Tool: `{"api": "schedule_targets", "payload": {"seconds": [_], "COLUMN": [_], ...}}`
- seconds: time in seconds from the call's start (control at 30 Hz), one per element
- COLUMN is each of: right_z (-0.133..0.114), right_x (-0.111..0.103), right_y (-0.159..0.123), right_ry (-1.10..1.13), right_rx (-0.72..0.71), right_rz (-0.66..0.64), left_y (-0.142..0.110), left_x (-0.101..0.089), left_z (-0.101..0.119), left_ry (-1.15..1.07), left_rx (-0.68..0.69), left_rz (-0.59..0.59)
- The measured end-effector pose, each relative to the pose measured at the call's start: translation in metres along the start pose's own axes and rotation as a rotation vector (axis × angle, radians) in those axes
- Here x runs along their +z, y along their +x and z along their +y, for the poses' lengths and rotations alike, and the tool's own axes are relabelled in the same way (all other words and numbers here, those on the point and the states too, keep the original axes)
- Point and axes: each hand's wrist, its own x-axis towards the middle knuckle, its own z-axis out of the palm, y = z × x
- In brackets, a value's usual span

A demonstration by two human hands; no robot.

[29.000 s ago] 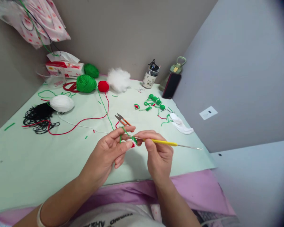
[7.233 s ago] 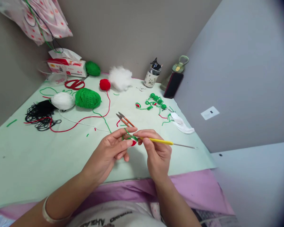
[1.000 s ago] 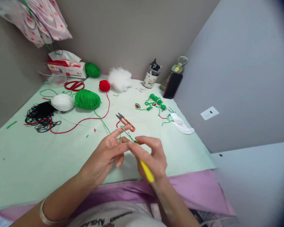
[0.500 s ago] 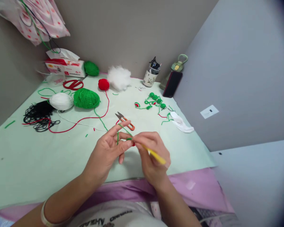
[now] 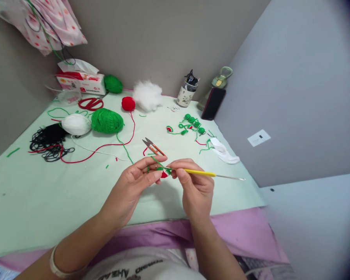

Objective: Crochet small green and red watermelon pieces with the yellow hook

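Observation:
My left hand (image 5: pixel 136 179) pinches a small crochet piece (image 5: pixel 164 173), red in the middle with a white band and a green edge. Green yarn (image 5: pixel 125 148) runs from the large green ball (image 5: pixel 107 121) to that hand and over its raised index finger. In my right hand (image 5: pixel 196 186) is a crochet hook (image 5: pixel 200 172) with a yellow handle, held like a pencil and lying nearly level. Its slim metal tip meets the green edge of the piece; the other metal end sticks out to the right. Just beyond my fingers lie thread snips (image 5: pixel 154 147) with orange handles.
A white yarn ball (image 5: pixel 76 124), black yarn (image 5: pixel 48 143) and a red yarn ball (image 5: pixel 128 104) lie left of centre. Behind them are red-handled scissors (image 5: pixel 91 104), a tissue box (image 5: pixel 81 82) and white stuffing (image 5: pixel 147 96). Small green crocheted pieces (image 5: pixel 192 123), a phone (image 5: pixel 213 104) and a pen cup (image 5: pixel 186 96) stand right.
The hook has swung from slanting down toward me to nearly level, pointing right. My left fingers have drawn closer together, and the red, white and green piece now shows between the hands.

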Motion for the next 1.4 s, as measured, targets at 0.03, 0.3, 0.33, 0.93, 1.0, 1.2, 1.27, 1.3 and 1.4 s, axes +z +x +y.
{"api": "schedule_targets", "payload": {"seconds": [0.03, 0.3, 0.33, 0.93, 1.0, 1.2, 1.27, 1.3, 1.4], "right_z": [0.000, 0.005, 0.004, -0.001, 0.001, 0.002, 0.005, 0.008, 0.017], "right_x": [-0.001, -0.005, -0.004, -0.002, -0.002, 0.000, 0.001, 0.002, 0.003], "right_y": [-0.001, 0.001, 0.000, -0.016, -0.015, -0.011, -0.013, -0.015, -0.021], "right_ry": [0.017, 0.285, 0.270, -0.526, -0.526, -0.219, -0.283, -0.340, -0.458], "right_rx": [0.018, 0.139, 0.125, -0.553, -0.559, -0.321, -0.342, -0.379, -0.480], "right_rz": [0.006, -0.012, -0.015, -0.121, -0.120, -0.057, -0.063, -0.069, -0.045], "left_y": [0.000, 0.000, 0.000, 0.000, -0.001, -0.004, -0.006, -0.006, -0.006], "left_x": [0.000, -0.003, -0.003, 0.002, 0.002, 0.003, 0.005, 0.006, 0.007], "left_z": [0.000, 0.001, 0.001, -0.009, -0.009, -0.006, -0.006, -0.007, -0.008], "left_ry": [0.014, -0.068, -0.071, 0.140, 0.142, 0.222, 0.229, 0.219, 0.106], "left_rx": [0.006, -0.026, -0.029, 0.143, 0.143, 0.187, 0.173, 0.160, 0.119], "left_rz": [0.000, -0.035, -0.037, 0.114, 0.102, 0.167, 0.176, 0.165, 0.101]}}
